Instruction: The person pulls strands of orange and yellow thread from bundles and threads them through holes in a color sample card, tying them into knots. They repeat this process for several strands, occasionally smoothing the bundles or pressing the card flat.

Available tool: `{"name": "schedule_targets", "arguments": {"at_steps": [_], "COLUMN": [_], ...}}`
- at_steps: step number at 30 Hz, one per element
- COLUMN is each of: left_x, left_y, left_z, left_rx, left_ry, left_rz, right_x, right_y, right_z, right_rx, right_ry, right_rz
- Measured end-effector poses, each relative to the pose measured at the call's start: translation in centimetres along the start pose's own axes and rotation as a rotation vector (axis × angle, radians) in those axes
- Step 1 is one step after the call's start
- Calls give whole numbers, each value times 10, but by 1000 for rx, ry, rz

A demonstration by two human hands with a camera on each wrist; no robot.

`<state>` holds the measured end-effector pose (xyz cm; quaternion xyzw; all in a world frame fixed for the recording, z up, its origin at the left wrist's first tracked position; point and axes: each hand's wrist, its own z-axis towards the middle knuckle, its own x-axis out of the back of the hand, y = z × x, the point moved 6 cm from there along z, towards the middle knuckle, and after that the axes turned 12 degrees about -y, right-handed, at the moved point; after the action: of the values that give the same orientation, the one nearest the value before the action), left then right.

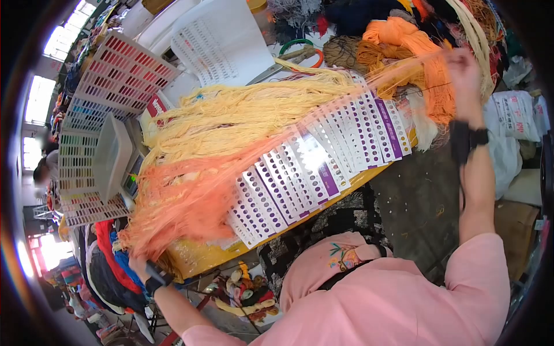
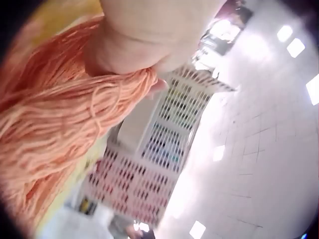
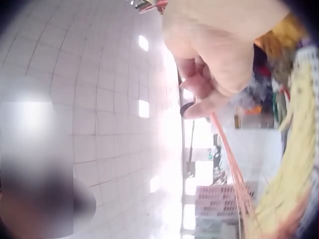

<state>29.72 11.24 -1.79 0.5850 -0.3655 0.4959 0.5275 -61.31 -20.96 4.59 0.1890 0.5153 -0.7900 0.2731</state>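
Observation:
A large bundle of coral-orange thread (image 1: 184,196) lies across the table's left part. My left hand (image 1: 138,263) grips its near left end; in the left wrist view the fingers curl round the gathered strands (image 2: 65,114). Far to the right, my raised right hand (image 1: 465,74) pinches a thin group of coral strands (image 3: 232,164) between thumb and fingers. These strands stretch taut from the bundle, slanting over the pale yellow thread (image 1: 236,112) and the purple-and-white cards (image 1: 288,179). A dark band or object shows at the right thumb (image 3: 186,109).
A standing colour chart (image 1: 118,75) and a white tray (image 1: 112,155) are at the left. Behind the thread lie a printed sheet (image 1: 219,43) and scissors (image 1: 283,64). Orange skeins (image 1: 435,75) heap at the back right. More skeins (image 1: 245,288) lie below the yellow table edge (image 1: 196,262).

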Motion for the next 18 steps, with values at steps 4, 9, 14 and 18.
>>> {"name": "schedule_targets", "arguments": {"at_steps": [4, 9, 14, 18], "left_x": [29, -112, -196, -230], "left_y": [85, 325, 477, 497], "left_z": [26, 117, 115, 125], "left_rx": [-89, 313, 478, 393], "left_ry": [246, -350, -849, -783], "left_rz": [-365, -1700, -1664, -1365], "right_x": [-21, -146, -161, -178], "right_y": [-47, 175, 251, 244], "right_z": [17, -48, -97, -111], "right_rx": [277, -412, -345, -154], "right_ry": [35, -198, -233, -358], "right_rz": [-223, -707, -1046, -1246]}}
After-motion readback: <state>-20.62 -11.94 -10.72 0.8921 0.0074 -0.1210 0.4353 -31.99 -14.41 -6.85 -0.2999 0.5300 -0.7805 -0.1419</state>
